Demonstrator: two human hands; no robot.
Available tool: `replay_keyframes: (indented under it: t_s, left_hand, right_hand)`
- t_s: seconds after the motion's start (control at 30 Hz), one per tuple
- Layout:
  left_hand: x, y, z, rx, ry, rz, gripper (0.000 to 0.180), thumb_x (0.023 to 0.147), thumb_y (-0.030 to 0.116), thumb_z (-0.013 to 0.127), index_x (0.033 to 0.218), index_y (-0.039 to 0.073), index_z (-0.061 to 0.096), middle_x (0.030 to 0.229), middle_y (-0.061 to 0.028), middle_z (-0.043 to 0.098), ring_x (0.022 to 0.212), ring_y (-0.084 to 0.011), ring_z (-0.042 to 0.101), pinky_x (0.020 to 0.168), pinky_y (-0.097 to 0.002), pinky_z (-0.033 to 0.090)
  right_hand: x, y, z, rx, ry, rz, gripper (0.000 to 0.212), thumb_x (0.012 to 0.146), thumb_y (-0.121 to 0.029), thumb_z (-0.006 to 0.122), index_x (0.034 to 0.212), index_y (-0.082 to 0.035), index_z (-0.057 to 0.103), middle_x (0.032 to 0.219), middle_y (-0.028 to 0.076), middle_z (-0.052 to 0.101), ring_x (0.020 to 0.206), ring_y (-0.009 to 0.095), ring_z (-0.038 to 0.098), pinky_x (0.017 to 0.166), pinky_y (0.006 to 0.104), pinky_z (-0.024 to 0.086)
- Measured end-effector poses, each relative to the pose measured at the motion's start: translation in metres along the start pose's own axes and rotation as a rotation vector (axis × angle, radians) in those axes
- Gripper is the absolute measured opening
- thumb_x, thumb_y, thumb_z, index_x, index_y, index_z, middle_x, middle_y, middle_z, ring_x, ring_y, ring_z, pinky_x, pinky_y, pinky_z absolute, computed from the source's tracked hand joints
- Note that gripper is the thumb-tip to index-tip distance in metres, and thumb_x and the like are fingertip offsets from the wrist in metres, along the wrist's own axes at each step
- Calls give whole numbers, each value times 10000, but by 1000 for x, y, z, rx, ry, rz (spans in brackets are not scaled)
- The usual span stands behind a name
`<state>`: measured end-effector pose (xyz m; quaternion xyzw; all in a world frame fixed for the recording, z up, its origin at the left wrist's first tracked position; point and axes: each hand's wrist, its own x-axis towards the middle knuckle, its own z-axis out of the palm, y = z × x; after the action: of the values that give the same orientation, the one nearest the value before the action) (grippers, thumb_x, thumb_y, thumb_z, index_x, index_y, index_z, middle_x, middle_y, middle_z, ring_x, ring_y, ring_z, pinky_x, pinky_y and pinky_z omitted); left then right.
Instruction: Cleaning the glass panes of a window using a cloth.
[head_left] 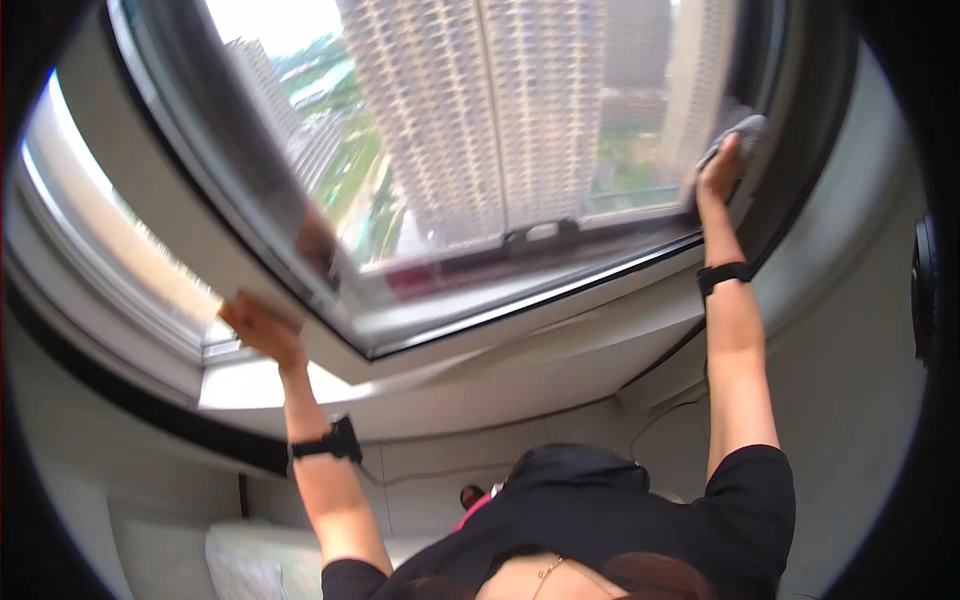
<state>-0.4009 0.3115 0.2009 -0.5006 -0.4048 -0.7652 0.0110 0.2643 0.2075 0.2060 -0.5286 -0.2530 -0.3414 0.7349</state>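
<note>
A tilted window sash with a pale outer edge and dark inner border stands open in front of me. My left hand, slightly blurred, grips the sash's lower left edge, its fingers curled around the frame. At the far right, my right hand presses a grey cloth against the dark border beside the glass. The cloth is bunched under the fingers, so part of it is hidden. Both arms are stretched wide, and each wrist wears a black band.
Below the sash runs a white window sill. A dark latch shows low on the window. Tall buildings stand outside, far below and beyond. A black object is on the right wall. A thin cable trails near the tiled floor.
</note>
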Motion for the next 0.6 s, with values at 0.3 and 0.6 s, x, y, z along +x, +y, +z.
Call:
replay_keyframes:
  t_s: [0.3,0.6]
  left_hand:
    - [5,17,8,-203,-66,-21,240,915,289,491,847,78,399,729,31,355,699,-69,342,661,-218,313]
    - [5,20,-1,-358,-221,-46,261,914,311,481,835,77,393,666,36,418,635,-44,363,582,-194,330]
  right_hand:
    - [-164,-276,76,109,-74,-608,789,818,-534,463,1373,-37,202,1347,239,293,1276,390,208,996,510,195]
    - [-331,-347,43,80,-883,-1022,657,705,-386,596,1317,-301,373,1430,22,251,1337,296,117,990,501,183]
